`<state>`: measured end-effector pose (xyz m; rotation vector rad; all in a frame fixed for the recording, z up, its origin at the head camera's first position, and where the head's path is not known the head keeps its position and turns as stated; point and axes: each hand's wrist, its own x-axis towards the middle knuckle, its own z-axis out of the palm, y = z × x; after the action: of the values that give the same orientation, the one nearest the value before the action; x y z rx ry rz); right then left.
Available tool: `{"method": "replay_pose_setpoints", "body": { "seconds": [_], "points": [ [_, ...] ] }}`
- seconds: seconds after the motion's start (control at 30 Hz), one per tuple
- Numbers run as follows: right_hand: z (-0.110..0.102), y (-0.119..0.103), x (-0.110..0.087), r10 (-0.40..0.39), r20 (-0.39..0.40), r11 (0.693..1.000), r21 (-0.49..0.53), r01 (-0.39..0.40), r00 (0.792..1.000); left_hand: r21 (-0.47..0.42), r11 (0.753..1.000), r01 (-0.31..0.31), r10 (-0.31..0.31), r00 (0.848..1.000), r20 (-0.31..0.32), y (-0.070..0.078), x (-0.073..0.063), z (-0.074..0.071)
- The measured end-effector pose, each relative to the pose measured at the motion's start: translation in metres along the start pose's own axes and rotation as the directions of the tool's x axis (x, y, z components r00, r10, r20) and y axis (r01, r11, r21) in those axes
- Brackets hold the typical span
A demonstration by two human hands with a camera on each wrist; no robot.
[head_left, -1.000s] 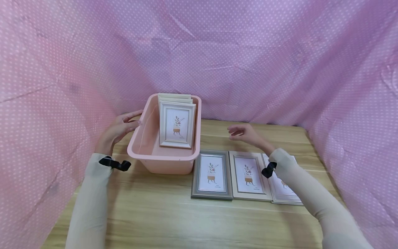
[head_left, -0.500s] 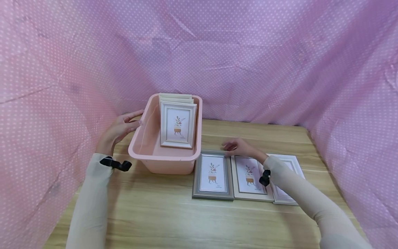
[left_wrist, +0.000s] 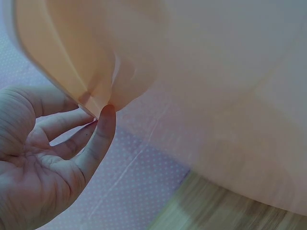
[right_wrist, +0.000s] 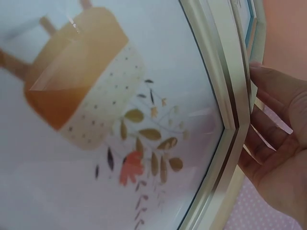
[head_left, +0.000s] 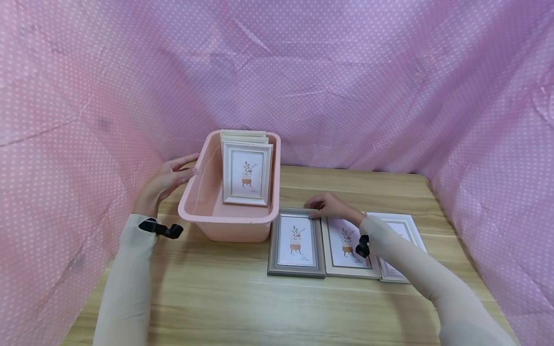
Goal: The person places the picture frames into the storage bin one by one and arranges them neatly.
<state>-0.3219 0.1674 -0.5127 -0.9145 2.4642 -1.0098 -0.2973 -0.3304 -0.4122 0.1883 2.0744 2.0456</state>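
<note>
Holding smooth pink tub [head_left: 235,231], left hand [head_left: 166,179]; touching ridged, rectangular grey frame [head_left: 296,242], right hand [head_left: 335,207], grip unclear.

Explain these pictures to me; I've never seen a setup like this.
There is no machine here, only a person at work. A camera on the head takes the wide picture; one on each wrist takes the close ones. On the table stands a bin with upright frames inside. Beside it lie a grey frame, a cream frame and a white frame. The left hand holds the bin's rim. The right hand is at the grey frame's top edge; whether it grips, I can't tell.
</note>
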Motion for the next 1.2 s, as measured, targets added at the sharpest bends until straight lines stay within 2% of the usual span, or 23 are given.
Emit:
{"method": "replay_pose_setpoints", "body": {
  "seconds": [0.33, 0.87, 1.2],
  "points": [
    [0.004, -0.002, 0.014, 0.023, -0.009, 1.000, 0.004, -0.023, 1.000, 0.001, 1.000, -0.014, 0.014, 1.000, 0.018, -0.003, 0.012, -0.008],
    [0.007, -0.001, 0.031, 0.017, 0.001, 0.999, 0.031, -0.017, 1.000, 0.020, 1.000, 0.003, -0.004, 0.999, 0.047, 0.001, 0.031, -0.022],
    [0.008, -0.002, 0.038, -0.011, -0.051, 0.998, 0.054, 0.014, 0.999, 0.024, 0.999, 0.022, -0.023, 0.998, 0.064, 0.003, 0.045, -0.030]
  ]
}}
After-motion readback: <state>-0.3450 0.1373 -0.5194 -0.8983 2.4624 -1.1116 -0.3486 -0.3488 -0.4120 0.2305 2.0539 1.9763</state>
